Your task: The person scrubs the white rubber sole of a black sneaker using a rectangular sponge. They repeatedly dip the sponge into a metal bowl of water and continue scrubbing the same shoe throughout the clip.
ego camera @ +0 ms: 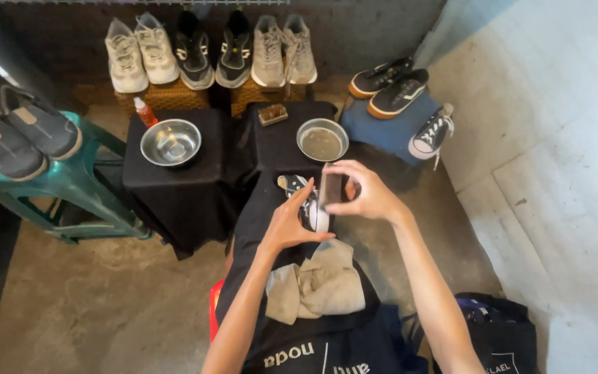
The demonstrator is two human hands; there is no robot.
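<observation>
We look down at a black and white sneaker [306, 201] lying on a black cloth across the lap, in the middle of the view. Our left hand [288, 225] grips it from the near side, fingers closed on its sole edge. Our right hand [365, 194] is clamped on a small dark brush [330, 188], pressed against the sneaker's upper. The sneaker's long axis seems to run away from us, one end pointing toward the bowls; our hands hide the rest, so we cannot tell toe from heel.

A crumpled beige rag [320, 284] lies on the lap just below the sneaker, looking damp and used. We judge the scrubbing to be under way rather than finished, since the brush is on the sneaker and the rag is set aside.

Beyond, a bench draped in black cloth [188, 187] carries two round steel bowls: the left one [170, 143] looks nearly clear, the right one [322, 139] holds cloudy water. A small brown scrub brush [273, 114] and an orange bottle [146, 112] stand near them. Light and dark sneakers [212, 52] line woven stands at the back, dark low-top pairs [389, 86] rest on a blue stool, and grey shoes [22, 131] sit on a teal chair at left.
</observation>
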